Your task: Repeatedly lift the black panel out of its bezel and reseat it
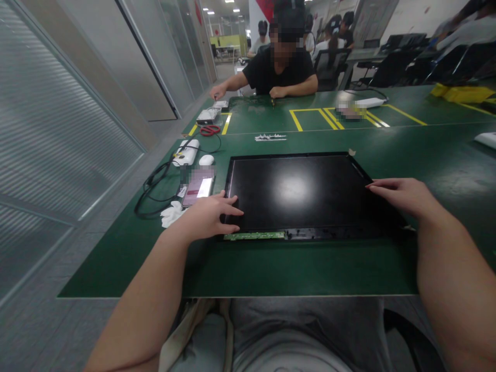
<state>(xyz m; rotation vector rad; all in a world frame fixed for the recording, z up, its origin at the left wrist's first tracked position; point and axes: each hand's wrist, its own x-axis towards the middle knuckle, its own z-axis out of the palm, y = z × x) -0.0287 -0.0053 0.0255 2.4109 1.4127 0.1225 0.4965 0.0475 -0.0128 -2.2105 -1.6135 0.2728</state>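
Head view: black screen lay flat on the green worktop, narrow circuit board along its near edge. Left hand rested loosely, fingers spread over the left edge; right hand met the right edge, pinch or touch, couldn't tell. Light, even edge pressure seemed best, sparing the board.

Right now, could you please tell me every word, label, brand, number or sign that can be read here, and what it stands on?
None can be read with certainty.
Phone: its lit screen is too blurred and glaring to read.
Green circuit strip along the near edge of the black panel: any markings are too small.
White device beyond the phone: no legible lettering.
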